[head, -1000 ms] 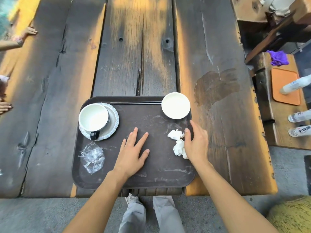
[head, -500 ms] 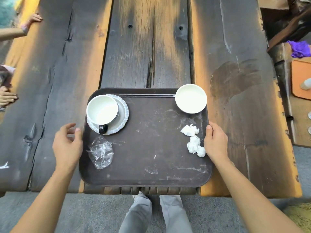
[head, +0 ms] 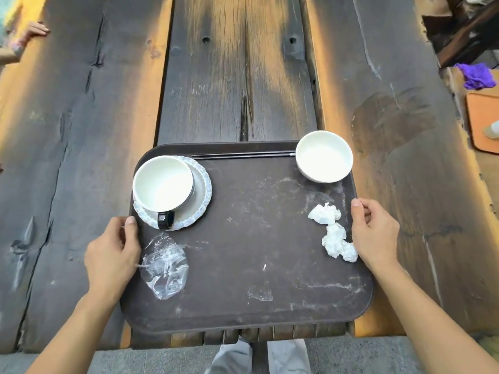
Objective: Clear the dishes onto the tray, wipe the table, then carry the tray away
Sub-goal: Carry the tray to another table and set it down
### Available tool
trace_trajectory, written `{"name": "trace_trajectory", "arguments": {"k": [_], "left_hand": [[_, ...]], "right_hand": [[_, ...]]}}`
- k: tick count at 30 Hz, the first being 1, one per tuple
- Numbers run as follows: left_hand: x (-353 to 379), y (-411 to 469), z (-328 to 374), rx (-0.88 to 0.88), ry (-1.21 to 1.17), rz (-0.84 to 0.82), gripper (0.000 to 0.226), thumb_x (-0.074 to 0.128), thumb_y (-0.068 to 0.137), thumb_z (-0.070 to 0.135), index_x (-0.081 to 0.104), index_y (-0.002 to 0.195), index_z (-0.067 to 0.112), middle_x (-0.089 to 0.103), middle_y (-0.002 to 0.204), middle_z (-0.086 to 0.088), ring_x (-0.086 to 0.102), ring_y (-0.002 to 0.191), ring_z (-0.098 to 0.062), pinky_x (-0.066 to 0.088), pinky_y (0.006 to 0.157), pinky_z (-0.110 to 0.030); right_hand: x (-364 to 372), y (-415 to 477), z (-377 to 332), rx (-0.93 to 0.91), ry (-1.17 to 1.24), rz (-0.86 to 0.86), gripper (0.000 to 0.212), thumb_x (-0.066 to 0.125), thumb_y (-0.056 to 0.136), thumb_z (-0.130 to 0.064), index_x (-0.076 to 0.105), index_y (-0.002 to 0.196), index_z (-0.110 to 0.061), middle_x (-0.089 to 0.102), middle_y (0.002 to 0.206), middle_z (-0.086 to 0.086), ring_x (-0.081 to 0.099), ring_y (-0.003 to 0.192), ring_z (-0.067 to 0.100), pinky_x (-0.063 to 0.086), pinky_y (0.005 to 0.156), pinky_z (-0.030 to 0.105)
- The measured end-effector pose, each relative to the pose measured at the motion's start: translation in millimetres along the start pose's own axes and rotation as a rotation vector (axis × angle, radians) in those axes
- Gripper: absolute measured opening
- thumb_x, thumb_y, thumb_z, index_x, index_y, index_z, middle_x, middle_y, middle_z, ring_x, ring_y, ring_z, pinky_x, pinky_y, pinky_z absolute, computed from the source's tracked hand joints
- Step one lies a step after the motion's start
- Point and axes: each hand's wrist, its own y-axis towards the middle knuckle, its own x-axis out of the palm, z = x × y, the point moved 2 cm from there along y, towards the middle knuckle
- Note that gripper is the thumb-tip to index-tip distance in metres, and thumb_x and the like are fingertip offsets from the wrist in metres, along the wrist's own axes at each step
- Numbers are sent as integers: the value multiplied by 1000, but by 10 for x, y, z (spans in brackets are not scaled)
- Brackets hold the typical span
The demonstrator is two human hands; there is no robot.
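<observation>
A: Head view. Left hand (head: pixel 112 256) and right hand (head: pixel 374 233) each curled closed on a side rim of the tray (head: pixel 256 317), thumbs on top; tray at the tabletop (head: pixel 81 117) near edge.

B: Load? Mug (head: pixel 163 184) on saucer (head: pixel 201 182) just past the left thumb, bowl (head: pixel 324 157) beyond the right hand. Judgement: tray stiff, crockery fragile and likely to slide; grip mid-sides, lift level.

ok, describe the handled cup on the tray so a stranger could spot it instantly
Start at the dark brown tray on the wooden table. In its far-left corner lies a scalloped pale saucer; the cup stands on it. Unlike the plain white bowl far right, it has a black handle.
</observation>
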Motion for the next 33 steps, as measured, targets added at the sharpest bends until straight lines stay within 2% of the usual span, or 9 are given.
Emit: {"name": "trace_trajectory", "arguments": {"k": [3,7,12,15,17,21,26,30,33], "left_hand": [[-10,-18,24,-4,-21,15,49,39,105,48,40,66,18,50,52,1,47,52,-20,33,53,-36],[-4,-35,38,-9,-26,38,52,43,106,45,33,63,17,46,51,-2,45,52,-16,29,51,-36],[-33,-65,50,3,-43,33,54,48,106,42,44,63,10,49,54,-5,45,55,-19,31,56,-38],[-75,-167,26,11,-55,58,56,51,106,37,40,61,6,42,51,-7,36,60,-29,27,58,-38],[-98,-272,1,16,-61,79,56,51,106,35,39,60,7,39,51,-7,37,65,-24,24,59,-37],[-118,-609,-76,-45,-80,92,55,49,106,38,42,62,7,41,53,-8,37,65,-25,26,62,-40],[-189,-1213,-164,-167,-89,118,54,51,106,38,50,66,1,50,57,-17,45,60,-30,30,65,-40],[-294,-1774,-239,-271,-121,168,56,49,105,42,45,63,5,46,54,-12,39,58,-24,29,63,-38],[-315,-2043,-312,-318,-141,183,55,49,105,43,49,65,5,47,54,-10,41,59,-22,32,64,-36]], "right_hand": [[1,-5,0,16,26,21,19,56,97,-36,67,91,-22,61,69,-13,58,67,6,36,70,25],[18,5,25,34,35,34,20,57,94,-42,64,84,-26,61,64,-9,58,66,3,38,70,27],[-7,-10,5,29,48,28,18,55,92,-42,62,82,-28,61,64,-11,57,68,-4,32,66,22],[-32,-33,-9,13,66,9,18,55,93,-40,61,81,-28,60,63,-10,56,68,-5,32,60,20],[-62,-62,6,8,75,-2,19,56,94,-39,61,80,-27,59,62,-9,56,68,-5,33,60,10],[-161,-93,18,-31,85,-41,18,57,94,-36,61,81,-25,59,62,-9,54,65,-7,32,60,1],[-352,-200,5,-91,75,-136,15,56,95,-34,61,84,-25,59,66,-11,54,66,-9,31,61,-1],[-510,-296,-45,-150,81,-206,14,56,96,-32,61,84,-25,60,67,-10,54,65,-5,33,61,0],[-560,-378,-45,-170,71,-247,14,55,96,-33,61,85,-25,60,67,-9,54,66,-6,33,61,1]]}}
